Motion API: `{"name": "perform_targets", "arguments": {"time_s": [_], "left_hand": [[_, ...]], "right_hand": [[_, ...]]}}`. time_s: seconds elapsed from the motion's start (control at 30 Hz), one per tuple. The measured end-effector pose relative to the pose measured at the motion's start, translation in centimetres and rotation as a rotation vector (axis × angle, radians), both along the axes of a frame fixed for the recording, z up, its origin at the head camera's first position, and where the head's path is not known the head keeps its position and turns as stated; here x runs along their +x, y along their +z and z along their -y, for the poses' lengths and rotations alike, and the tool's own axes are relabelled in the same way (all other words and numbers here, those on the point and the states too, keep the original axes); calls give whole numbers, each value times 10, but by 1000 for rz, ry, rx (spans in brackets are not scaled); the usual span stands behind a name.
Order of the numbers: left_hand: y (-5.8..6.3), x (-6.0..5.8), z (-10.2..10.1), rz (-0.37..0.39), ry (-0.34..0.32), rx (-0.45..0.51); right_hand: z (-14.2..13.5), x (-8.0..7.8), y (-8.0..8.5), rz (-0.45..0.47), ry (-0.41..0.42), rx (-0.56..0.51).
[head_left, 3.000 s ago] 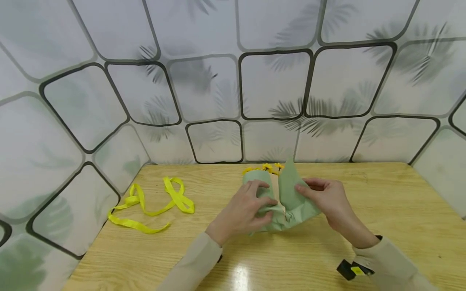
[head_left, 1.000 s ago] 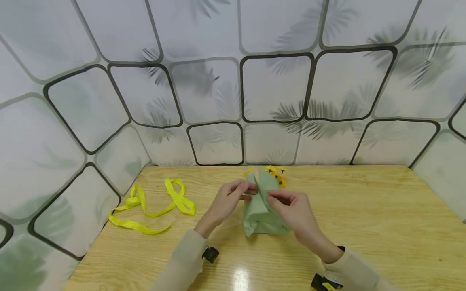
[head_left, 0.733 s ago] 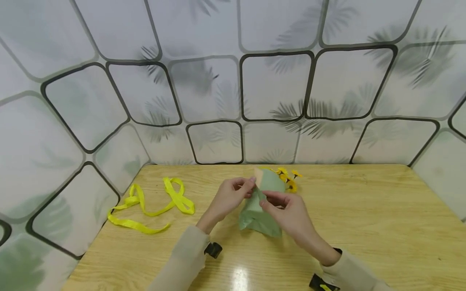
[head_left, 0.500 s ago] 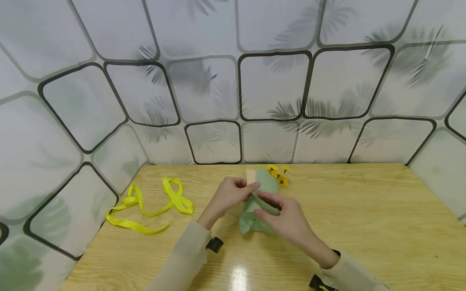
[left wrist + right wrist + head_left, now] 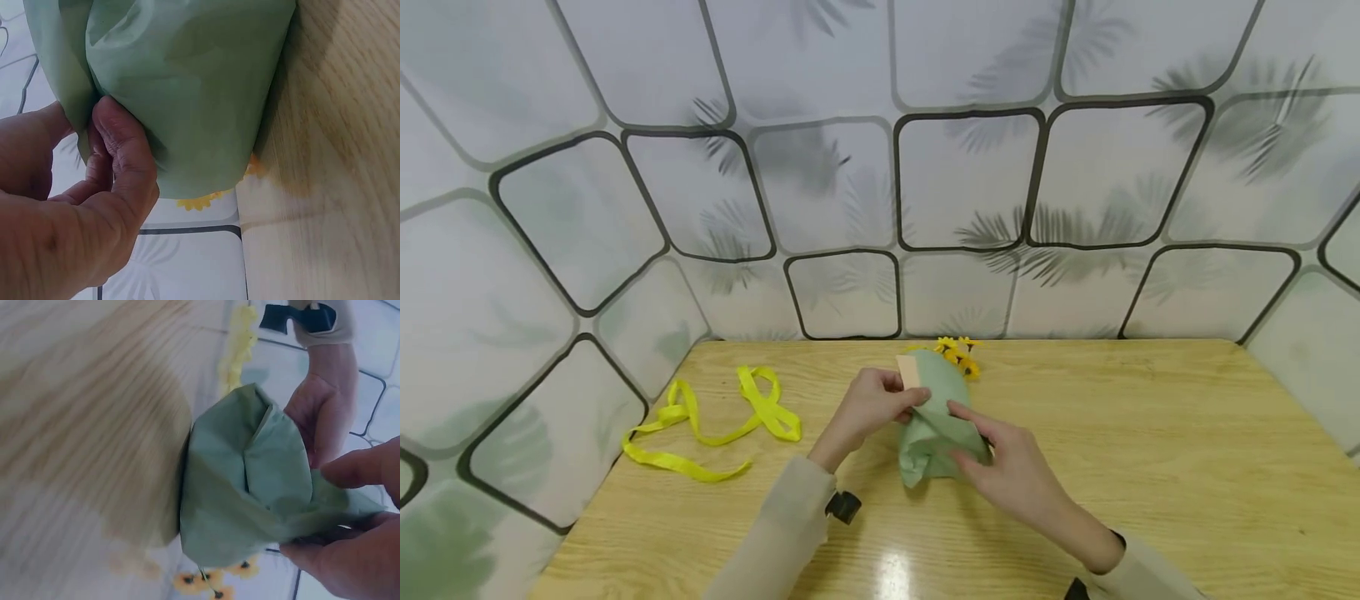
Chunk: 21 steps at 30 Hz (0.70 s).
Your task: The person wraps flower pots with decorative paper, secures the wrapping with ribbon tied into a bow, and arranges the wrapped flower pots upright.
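Observation:
A bundle of yellow flowers [image 5: 958,357] lies wrapped in light green wrapping paper [image 5: 934,450], the blooms showing at its far end. My left hand [image 5: 871,407] pinches the edge of the paper on the left side, where a strip of its pale peach inner side shows. In the left wrist view, the thumb and fingers of that hand [image 5: 103,203] hold a fold of the paper. My right hand [image 5: 1017,467] is at the near right of the bundle, thumb and fingers spread around the folded paper. The right wrist view has paper between its thumb and fingers [image 5: 350,565]. The stems are hidden.
A yellow ribbon [image 5: 767,412] lies loosely looped on the left of the wooden table [image 5: 1187,467]. A patterned wall covering [image 5: 970,183] stands behind the table and along its left side.
The right paper flap, lifted by my right hand three seconds ago, now lies folded over the bundle. Lately my left hand has kept pinching the edge, while my right hand has shifted right and spread wider.

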<state>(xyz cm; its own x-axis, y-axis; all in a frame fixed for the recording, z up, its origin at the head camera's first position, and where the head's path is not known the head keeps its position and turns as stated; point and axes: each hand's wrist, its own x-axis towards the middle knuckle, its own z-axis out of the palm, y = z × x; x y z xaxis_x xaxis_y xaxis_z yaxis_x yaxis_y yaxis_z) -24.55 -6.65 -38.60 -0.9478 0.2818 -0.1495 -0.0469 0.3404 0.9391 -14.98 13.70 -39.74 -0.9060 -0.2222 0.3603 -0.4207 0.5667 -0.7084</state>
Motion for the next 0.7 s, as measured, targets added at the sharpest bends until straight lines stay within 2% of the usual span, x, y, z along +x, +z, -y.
{"name": "perform_targets", "arguments": {"time_s": [0.1,0.2,0.27,0.37,0.43,0.5,0.57,0.63,0.7], "left_hand": [[0,0,-1,2,6,9],[0,1,-3,6,12,16],[-1,1,-3,12,22,20],[-3,1,-3,15,28,35],[-4,2,-3,12,23,48],[-5,2,-2,7,9,64],[-5,1,-1,0,-9,76],[-4,0,0,-1,-30,89],[-4,-1,-1,2,-51,100]], "right_hand": [[-5,1,-3,-145,34,61],[-10,0,-8,-295,105,135],[-13,0,-13,-420,132,257],[-13,3,-17,-579,125,520],[-12,6,-17,-641,114,697],[-10,10,-17,-650,123,818],[-9,12,-15,-613,156,861],[-11,13,-12,-540,208,824],[-15,13,-7,-438,262,712]]}}
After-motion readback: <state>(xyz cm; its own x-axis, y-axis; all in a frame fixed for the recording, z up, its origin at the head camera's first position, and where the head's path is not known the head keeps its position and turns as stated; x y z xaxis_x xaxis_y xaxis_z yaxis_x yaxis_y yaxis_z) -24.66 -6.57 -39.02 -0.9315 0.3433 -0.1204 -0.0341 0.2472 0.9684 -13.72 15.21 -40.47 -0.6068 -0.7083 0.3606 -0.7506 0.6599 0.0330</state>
